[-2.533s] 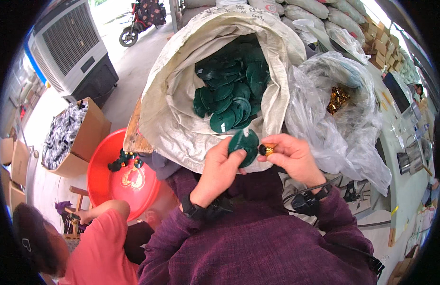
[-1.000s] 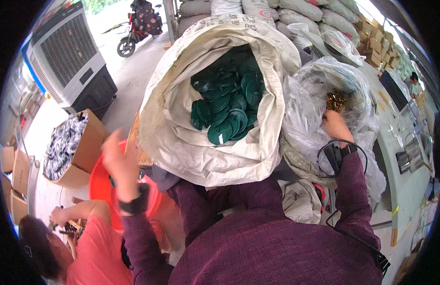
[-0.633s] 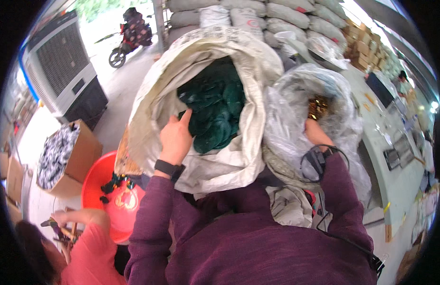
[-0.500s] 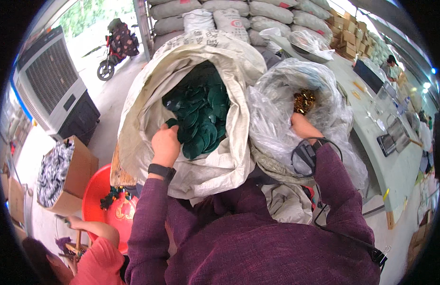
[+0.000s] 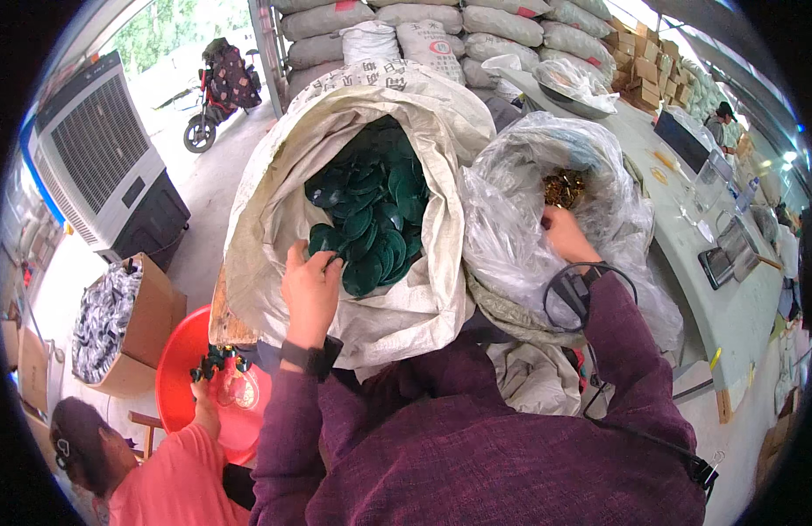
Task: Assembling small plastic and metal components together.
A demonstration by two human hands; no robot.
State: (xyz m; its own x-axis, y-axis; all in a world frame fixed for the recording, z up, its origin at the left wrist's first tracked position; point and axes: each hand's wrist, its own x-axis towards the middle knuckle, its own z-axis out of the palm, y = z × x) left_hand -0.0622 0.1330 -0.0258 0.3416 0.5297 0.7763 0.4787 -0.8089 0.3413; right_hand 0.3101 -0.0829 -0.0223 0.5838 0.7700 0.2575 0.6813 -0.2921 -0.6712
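Observation:
My left hand [image 5: 311, 285] is at the left edge of a pile of dark green discs [image 5: 375, 219] in a large off-white woven sack [image 5: 259, 197]. Its fingers are bent and apart, the tips by the nearest disc; I see nothing firmly gripped. To the right, a clear plastic bag [image 5: 502, 219] holds small shiny gold pieces [image 5: 566, 187]. My right hand [image 5: 567, 235] reaches into this bag beside them, its fingers drawn together. Whatever is between those fingertips is too small to make out. A cable and a dark device lie about the right wrist.
At lower left, a co-worker [image 5: 174, 473] reaches into a red basin [image 5: 180, 386] with dark pieces. A carton [image 5: 143, 333] of grey-and-white pieces and an air cooler [image 5: 99, 149] stand left. A long table [image 5: 713, 289] runs along the right; stacked sacks [image 5: 502, 26] line the back.
My left hand has drawn back slightly toward me, and its fingers have spread. My right hand stays by the gold pieces. The co-worker has leaned in and put a hand into the red basin.

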